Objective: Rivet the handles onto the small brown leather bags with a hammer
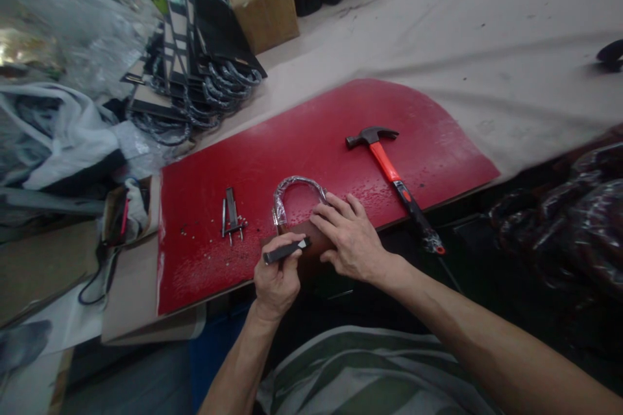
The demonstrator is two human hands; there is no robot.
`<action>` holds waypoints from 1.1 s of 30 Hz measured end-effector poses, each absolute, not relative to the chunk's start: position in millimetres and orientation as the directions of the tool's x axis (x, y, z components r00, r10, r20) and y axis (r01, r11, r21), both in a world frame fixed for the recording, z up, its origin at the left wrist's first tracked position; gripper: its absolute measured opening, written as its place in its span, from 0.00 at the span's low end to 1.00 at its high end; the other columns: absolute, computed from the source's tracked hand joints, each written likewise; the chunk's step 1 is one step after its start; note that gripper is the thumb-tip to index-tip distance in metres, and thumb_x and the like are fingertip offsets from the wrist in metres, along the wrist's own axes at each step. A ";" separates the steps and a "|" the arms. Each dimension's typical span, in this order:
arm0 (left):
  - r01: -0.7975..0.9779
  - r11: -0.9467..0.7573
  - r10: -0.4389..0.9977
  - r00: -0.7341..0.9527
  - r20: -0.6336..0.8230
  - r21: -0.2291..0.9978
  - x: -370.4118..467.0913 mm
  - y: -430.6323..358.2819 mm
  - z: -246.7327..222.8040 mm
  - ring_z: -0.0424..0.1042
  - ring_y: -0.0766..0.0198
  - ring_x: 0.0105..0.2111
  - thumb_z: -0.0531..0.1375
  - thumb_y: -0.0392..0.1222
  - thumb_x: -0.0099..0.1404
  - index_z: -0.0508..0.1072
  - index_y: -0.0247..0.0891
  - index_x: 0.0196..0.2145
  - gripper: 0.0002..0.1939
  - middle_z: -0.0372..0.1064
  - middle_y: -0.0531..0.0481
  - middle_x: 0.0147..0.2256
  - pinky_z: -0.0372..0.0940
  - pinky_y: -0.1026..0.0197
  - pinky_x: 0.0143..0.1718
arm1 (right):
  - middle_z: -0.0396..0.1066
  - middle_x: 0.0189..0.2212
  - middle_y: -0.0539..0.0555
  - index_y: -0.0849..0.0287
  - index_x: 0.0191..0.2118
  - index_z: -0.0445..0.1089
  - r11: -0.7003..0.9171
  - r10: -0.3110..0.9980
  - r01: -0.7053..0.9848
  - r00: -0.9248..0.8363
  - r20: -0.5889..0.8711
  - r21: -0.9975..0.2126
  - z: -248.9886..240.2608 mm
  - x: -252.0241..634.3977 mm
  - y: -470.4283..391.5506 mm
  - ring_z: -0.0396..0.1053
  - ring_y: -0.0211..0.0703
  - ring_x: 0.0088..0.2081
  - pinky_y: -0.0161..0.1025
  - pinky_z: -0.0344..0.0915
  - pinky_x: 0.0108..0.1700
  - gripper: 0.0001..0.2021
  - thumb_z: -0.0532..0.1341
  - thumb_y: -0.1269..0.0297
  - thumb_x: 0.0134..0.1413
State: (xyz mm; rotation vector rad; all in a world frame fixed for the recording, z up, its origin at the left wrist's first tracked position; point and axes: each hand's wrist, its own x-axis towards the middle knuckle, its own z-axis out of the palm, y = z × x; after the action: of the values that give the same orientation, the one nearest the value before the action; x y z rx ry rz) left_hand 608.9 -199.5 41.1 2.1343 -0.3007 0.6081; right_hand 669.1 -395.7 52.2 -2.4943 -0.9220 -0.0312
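My left hand is closed around a short black metal punch, with a pale patch near its right end. Under both hands lies a brown panel, partly hidden, at the near edge of the red board. A curved handle wrapped in clear plastic rises from it onto the board. My right hand rests flat with fingers spread, over the panel and the handle's right end. To the left lies a dark two-pronged tool beside a thin metal rod.
A claw hammer with an orange and black grip lies right, its end overhanging the board's edge. Black panels with plastic-wrapped handles are piled at the back left, beside a cardboard box. Small dark bits dot the board. Plastic-wrapped coils sit far right.
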 end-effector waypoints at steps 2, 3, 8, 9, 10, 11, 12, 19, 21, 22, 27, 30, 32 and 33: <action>-0.411 -0.585 0.005 0.860 0.510 0.699 608.9 -199.4 41.5 0.77 0.66 0.46 0.59 0.30 0.68 0.70 0.37 0.48 0.11 0.76 0.48 0.43 0.72 0.61 0.52 | 0.63 0.64 0.58 0.60 0.61 0.65 -0.657 0.608 0.620 0.772 0.183 -0.429 51.6 669.1 -395.7 0.49 0.60 0.68 0.61 0.42 0.70 0.36 0.73 0.60 0.46; -0.403 -0.587 0.006 0.865 0.502 0.702 608.4 -199.4 41.2 0.77 0.66 0.45 0.60 0.30 0.68 0.70 0.37 0.49 0.12 0.77 0.48 0.43 0.72 0.61 0.52 | 0.63 0.64 0.58 0.60 0.61 0.65 -0.657 0.609 0.620 0.772 0.183 -0.430 51.4 669.1 -395.6 0.49 0.60 0.68 0.61 0.42 0.70 0.35 0.73 0.60 0.46; -0.322 -0.502 0.139 0.886 0.442 0.802 601.6 -204.6 37.4 0.79 0.63 0.44 0.61 0.32 0.68 0.71 0.38 0.49 0.12 0.77 0.47 0.43 0.75 0.57 0.50 | 0.63 0.64 0.58 0.60 0.62 0.65 -0.662 0.607 0.620 0.773 0.183 -0.422 51.6 668.6 -395.8 0.49 0.60 0.69 0.61 0.42 0.70 0.36 0.73 0.60 0.46; -0.302 -0.471 0.198 0.880 0.432 0.829 600.1 -206.9 37.0 0.79 0.63 0.42 0.61 0.32 0.68 0.72 0.37 0.47 0.10 0.77 0.48 0.42 0.76 0.57 0.49 | 0.63 0.64 0.58 0.60 0.62 0.65 -0.662 0.607 0.619 0.773 0.182 -0.422 51.9 668.5 -395.7 0.49 0.59 0.69 0.60 0.42 0.70 0.36 0.73 0.60 0.47; -0.280 -0.452 0.257 0.869 0.424 0.847 599.0 -209.4 37.0 0.79 0.64 0.40 0.62 0.33 0.67 0.73 0.37 0.45 0.08 0.77 0.48 0.40 0.76 0.59 0.47 | 0.63 0.64 0.58 0.60 0.62 0.65 -0.661 0.608 0.619 0.773 0.181 -0.424 52.1 668.5 -395.7 0.49 0.59 0.69 0.60 0.42 0.70 0.36 0.73 0.60 0.47; -0.255 -0.450 0.314 0.852 0.419 0.856 598.3 -212.2 37.4 0.79 0.65 0.37 0.63 0.34 0.67 0.73 0.36 0.43 0.06 0.77 0.49 0.38 0.77 0.61 0.43 | 0.63 0.64 0.58 0.59 0.62 0.65 -0.659 0.609 0.620 0.772 0.181 -0.426 52.3 668.5 -395.6 0.49 0.59 0.69 0.60 0.41 0.70 0.36 0.73 0.60 0.46; -0.226 -0.469 0.364 0.832 0.420 0.854 598.2 -215.1 38.1 0.79 0.67 0.33 0.64 0.35 0.66 0.74 0.36 0.40 0.05 0.77 0.50 0.36 0.77 0.64 0.40 | 0.63 0.64 0.57 0.59 0.62 0.65 -0.657 0.610 0.621 0.771 0.181 -0.427 52.4 668.5 -395.6 0.49 0.59 0.69 0.60 0.41 0.70 0.36 0.73 0.60 0.46; -0.120 -0.339 0.520 0.803 0.292 0.933 604.0 -232.8 46.1 0.81 0.64 0.38 0.64 0.38 0.66 0.72 0.36 0.49 0.14 0.80 0.48 0.40 0.78 0.63 0.43 | 0.63 0.64 0.59 0.60 0.62 0.65 -0.659 0.607 0.623 0.772 0.191 -0.421 51.7 669.3 -395.1 0.49 0.60 0.68 0.61 0.42 0.69 0.36 0.73 0.61 0.46; -0.105 -0.275 0.503 0.831 0.236 0.956 603.6 -230.3 46.8 0.81 0.64 0.40 0.64 0.38 0.67 0.69 0.37 0.53 0.18 0.80 0.46 0.42 0.78 0.62 0.45 | 0.63 0.64 0.59 0.61 0.61 0.65 -0.659 0.608 0.624 0.771 0.191 -0.420 52.1 669.5 -394.8 0.50 0.60 0.68 0.61 0.42 0.69 0.36 0.73 0.61 0.46; -0.100 -0.264 0.478 0.850 0.221 0.959 603.0 -227.2 46.6 0.81 0.64 0.40 0.64 0.38 0.67 0.69 0.37 0.54 0.19 0.80 0.46 0.42 0.77 0.62 0.46 | 0.63 0.63 0.59 0.61 0.61 0.65 -0.660 0.609 0.624 0.771 0.189 -0.419 52.3 669.6 -394.6 0.50 0.61 0.68 0.61 0.43 0.69 0.36 0.73 0.60 0.46; -0.150 -0.289 0.318 0.917 0.242 0.946 599.9 -208.9 41.4 0.81 0.64 0.42 0.64 0.36 0.67 0.71 0.41 0.51 0.16 0.80 0.49 0.43 0.76 0.61 0.50 | 0.63 0.64 0.58 0.61 0.62 0.65 -0.660 0.613 0.627 0.768 0.186 -0.414 53.1 669.8 -394.4 0.49 0.60 0.69 0.61 0.42 0.69 0.36 0.73 0.59 0.47; -0.182 -0.288 0.331 0.902 0.276 0.940 600.2 -208.5 38.2 0.80 0.64 0.42 0.66 0.36 0.65 0.73 0.41 0.47 0.13 0.80 0.51 0.42 0.76 0.61 0.50 | 0.63 0.64 0.59 0.61 0.62 0.65 -0.660 0.612 0.628 0.768 0.189 -0.412 52.7 669.3 -395.0 0.49 0.60 0.68 0.61 0.43 0.69 0.37 0.73 0.59 0.46; -0.189 -0.306 0.318 0.903 0.288 0.933 600.4 -211.1 36.5 0.80 0.63 0.42 0.66 0.36 0.66 0.73 0.40 0.46 0.11 0.79 0.50 0.42 0.76 0.59 0.51 | 0.63 0.64 0.59 0.61 0.62 0.65 -0.661 0.614 0.629 0.767 0.186 -0.409 52.3 668.9 -395.4 0.49 0.60 0.68 0.61 0.43 0.69 0.37 0.73 0.59 0.46; -0.191 -0.321 0.301 0.908 0.291 0.927 600.4 -212.2 35.6 0.80 0.62 0.43 0.65 0.36 0.66 0.73 0.40 0.46 0.11 0.79 0.50 0.42 0.76 0.57 0.51 | 0.63 0.64 0.59 0.61 0.62 0.65 -0.662 0.615 0.629 0.767 0.184 -0.409 52.1 668.8 -395.5 0.49 0.60 0.68 0.61 0.43 0.69 0.36 0.73 0.59 0.46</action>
State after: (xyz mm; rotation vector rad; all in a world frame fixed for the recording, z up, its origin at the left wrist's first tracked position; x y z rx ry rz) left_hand 600.4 -212.2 35.6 1.8336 0.0816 0.4937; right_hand 668.8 -395.5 52.1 -2.5075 -0.9385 -0.0414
